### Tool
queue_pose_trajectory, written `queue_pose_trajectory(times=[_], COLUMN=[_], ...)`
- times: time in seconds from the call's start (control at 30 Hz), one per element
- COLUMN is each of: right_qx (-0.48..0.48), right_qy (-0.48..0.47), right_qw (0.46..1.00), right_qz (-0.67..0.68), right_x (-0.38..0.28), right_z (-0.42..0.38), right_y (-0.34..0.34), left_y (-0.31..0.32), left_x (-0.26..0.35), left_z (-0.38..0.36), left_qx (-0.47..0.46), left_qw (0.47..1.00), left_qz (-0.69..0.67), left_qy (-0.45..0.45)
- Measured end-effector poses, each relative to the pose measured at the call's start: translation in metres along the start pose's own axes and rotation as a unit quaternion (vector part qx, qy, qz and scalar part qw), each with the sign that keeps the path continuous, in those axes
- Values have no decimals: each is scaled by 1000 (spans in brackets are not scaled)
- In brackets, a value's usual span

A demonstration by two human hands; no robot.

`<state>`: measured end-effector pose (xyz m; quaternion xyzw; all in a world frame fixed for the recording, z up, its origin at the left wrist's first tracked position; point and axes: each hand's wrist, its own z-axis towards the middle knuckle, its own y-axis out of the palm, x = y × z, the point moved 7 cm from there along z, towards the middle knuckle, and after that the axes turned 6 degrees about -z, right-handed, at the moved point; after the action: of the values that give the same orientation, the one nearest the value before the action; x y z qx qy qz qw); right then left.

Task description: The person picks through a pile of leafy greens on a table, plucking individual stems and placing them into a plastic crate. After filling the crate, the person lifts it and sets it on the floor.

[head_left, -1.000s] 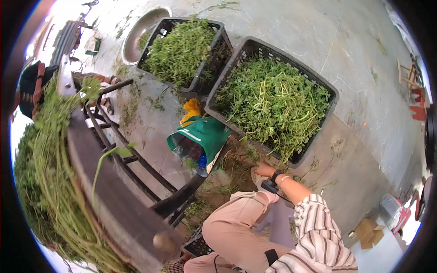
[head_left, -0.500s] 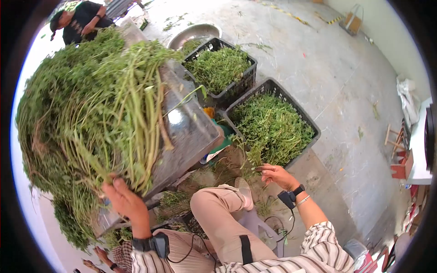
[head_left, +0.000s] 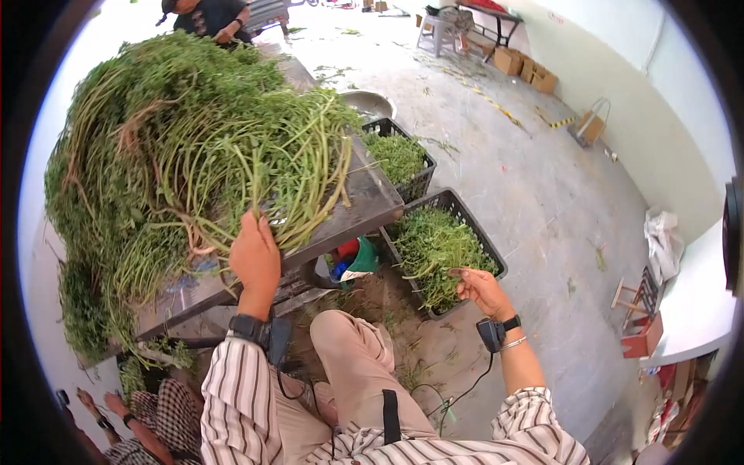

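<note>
My left hand (head_left: 256,256) is at the near edge of the raised table (head_left: 368,190), its fingers closed around leafy green stems (head_left: 232,167) at the rim of a large heap. My right hand (head_left: 482,293) hovers at the near side of a black crate (head_left: 484,244) filled with cut greens (head_left: 435,244). Its thumb and fingers pinch a small dark piece that I cannot make out. The heap hides the fingertips of my left hand in part.
Behind the near crate stands a second black crate (head_left: 418,182) of greens, with a metal basin (head_left: 370,103) beyond. A co-worker (head_left: 213,19) stands at the table's far end; another person's hands (head_left: 116,403) show at lower left. A green-and-white bag (head_left: 362,260) sits under the table.
The view has tilted up and shifted, showing more of the far floor. My left hand has moved along the heap's near edge; my right hand stays by the near crate.
</note>
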<state>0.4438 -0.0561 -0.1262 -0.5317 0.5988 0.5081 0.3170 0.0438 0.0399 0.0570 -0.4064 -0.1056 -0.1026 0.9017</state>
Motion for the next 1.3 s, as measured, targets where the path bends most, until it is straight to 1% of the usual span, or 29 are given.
queue_pose_trajectory(times=[0.03, 0.1, 0.17, 0.23, 0.27, 0.33, 0.37, 0.43, 0.5, 0.57, 0.63, 0.7, 0.83, 0.9, 1.0, 1.03, 1.07, 1.17, 1.23, 1.3], right_qx=[-6, 21, 4, 27, 22, 14, 18, 22, 39, 47, 56, 17, 16, 16, 3, 2, 15, 34, 26, 41], right_qy=[-2, -17, -17, -37, -43, -35, -35, -28, -22, -19, -18, -28, -30, -28, -38, -35, -45, -46, -60, -72], right_qw=[1000, 1000, 1000, 999, 999, 999, 999, 999, 999, 999, 998, 999, 999, 999, 999, 999, 999, 998, 998, 996], right_qz=[-13, 12, -5, 9, -6, -10, -12, -15, -16, -17, -15, -9, -1, 27, 14, 16, 19, 6, -4, -8], right_x=[-6, -18, -30, -38, -41, -41, -41, -38, -34, -30, -29, -33, -37, -35, -41, -43, -47, -48, -54, -63], right_z=[-2, -6, -14, -22, -25, -33, -37, -41, -45, -45, -45, -46, -47, -46, -51, -54, -56, -56, -57, -59], right_y=[3, 4, 13, 12, 15, 16, 16, 21, 21, 22, 23, 32, 36, 35, 39, 43, 45, 42, 40, 41], left_y=[0, -1, 4, 4, 3, 5, 4, 4, 8, 5, 5, 5, 6, 8, 10, 7, 3, 4, 7, 7], left_x=[1, 4, 3, 4, 2, 3, 3, 3, 0, 2, 2, 4, 3, 3, 0, 1, 2, 1, 1, 0], left_z=[0, 1, 1, 3, 2, 4, 4, 5, 4, 4, 4, 4, 4, 6, 4, 3, 4, 3, 1, 5], left_qx=[-4, 9, -8, -6, -5, -15, -12, -5, -6, 23, 16, 7, 1, 1, -9, 13, 35, 34, 24, -7], left_qw=[1000, 1000, 1000, 999, 999, 997, 998, 995, 995, 991, 993, 994, 994, 994, 995, 993, 989, 990, 991, 992], left_qz=[-7, -9, -14, -40, -32, -70, -67, -101, -97, -131, -119, -110, -109, -108, -98, -119, -141, -131, -126, -126], left_qy=[5, -13, -13, 0, -14, -11, -16, -11, -9, 20, 16, 15, 12, 10, 5, 16, 27, 40, 39, 14])
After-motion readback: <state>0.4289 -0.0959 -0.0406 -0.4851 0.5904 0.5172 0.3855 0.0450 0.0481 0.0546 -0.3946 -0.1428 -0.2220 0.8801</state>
